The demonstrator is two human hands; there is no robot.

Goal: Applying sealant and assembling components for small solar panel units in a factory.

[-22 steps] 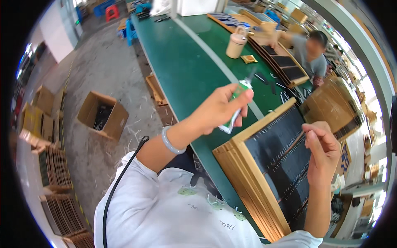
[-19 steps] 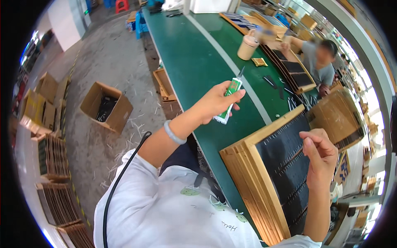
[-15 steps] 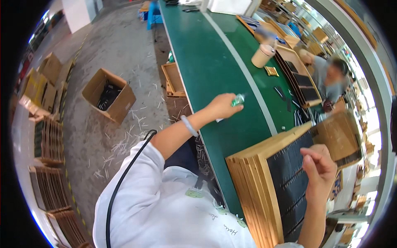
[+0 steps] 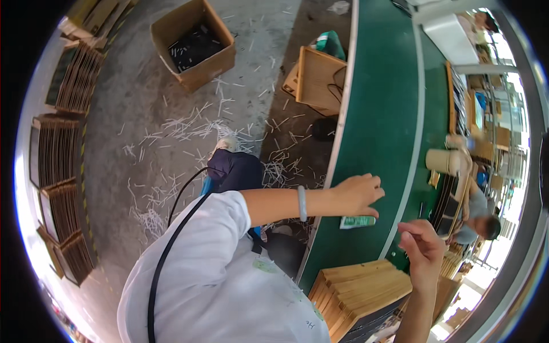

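My left hand, with a pale bangle at the wrist, is over the green table. Its fingers are parted and slightly bent, and they hold nothing. Just below them a small green and white packet lies on the tabletop, close to the thumb; whether they touch is unclear. My right hand is raised above the table's right part, thumb and fingers drawn together; anything between them is too small to make out. Beneath it stands a stack of wooden trays with dark sides facing right.
Across the table a person sits near a dark-filled tray and a cream cup. On the floor, left, are a cardboard box of black pieces and scattered white strips. A wooden tray rests beside the table edge.
My view has turned left and down. The green packet that was in my left hand now lies on the table, and that hand's fingers have parted. My right hand stays raised and curled.
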